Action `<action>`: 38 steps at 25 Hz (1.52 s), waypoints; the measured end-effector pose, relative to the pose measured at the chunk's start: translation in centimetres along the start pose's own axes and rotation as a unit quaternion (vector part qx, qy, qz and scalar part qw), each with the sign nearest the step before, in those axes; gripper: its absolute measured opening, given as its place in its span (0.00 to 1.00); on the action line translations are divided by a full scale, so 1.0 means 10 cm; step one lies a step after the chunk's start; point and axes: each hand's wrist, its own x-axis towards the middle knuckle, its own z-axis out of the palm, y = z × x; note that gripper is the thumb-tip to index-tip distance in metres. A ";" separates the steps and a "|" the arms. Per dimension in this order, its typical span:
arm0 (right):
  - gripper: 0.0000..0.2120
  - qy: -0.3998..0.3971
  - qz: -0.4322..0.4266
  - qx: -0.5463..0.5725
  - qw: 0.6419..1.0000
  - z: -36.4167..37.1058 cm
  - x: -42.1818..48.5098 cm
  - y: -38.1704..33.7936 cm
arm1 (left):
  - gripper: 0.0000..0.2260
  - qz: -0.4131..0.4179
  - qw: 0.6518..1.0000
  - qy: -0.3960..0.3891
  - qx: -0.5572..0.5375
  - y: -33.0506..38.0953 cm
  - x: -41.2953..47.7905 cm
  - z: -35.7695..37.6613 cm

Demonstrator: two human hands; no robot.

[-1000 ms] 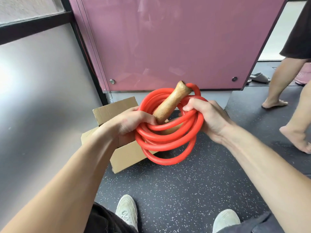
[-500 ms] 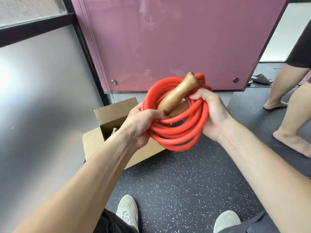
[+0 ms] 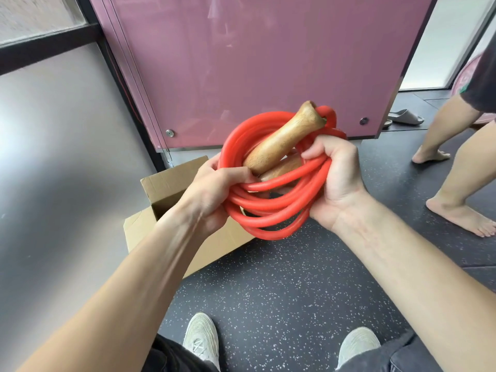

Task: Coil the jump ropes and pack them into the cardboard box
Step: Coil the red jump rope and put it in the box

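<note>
Left hand [image 3: 214, 194] curled round left of red rope coil [image 3: 271, 208]; right hand [image 3: 335, 178] gripped on right. Coil held above open cardboard box [image 3: 171, 183] on floor [image 3: 295, 291]. Risk: wooden handles [image 3: 281, 140] unsecured; loops likely sprung apart if grip loosened.

Rope coil [image 3: 268, 222] — seemingly above box [image 3: 171, 181]

- one cardboard box [image 3: 171, 181];
- one red jump rope [image 3: 271, 210] above the box;
- two wooden handles [image 3: 284, 138] above it;
- two pale shoes [image 3: 201, 336] nearer than it;
- one grey slipper [image 3: 405, 116] right of it
</note>
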 end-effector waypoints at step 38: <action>0.18 -0.044 -0.002 0.037 0.998 0.00 -0.06 -0.15 | 0.27 0.016 0.993 -0.110 -0.041 -0.12 0.05 -0.01</action>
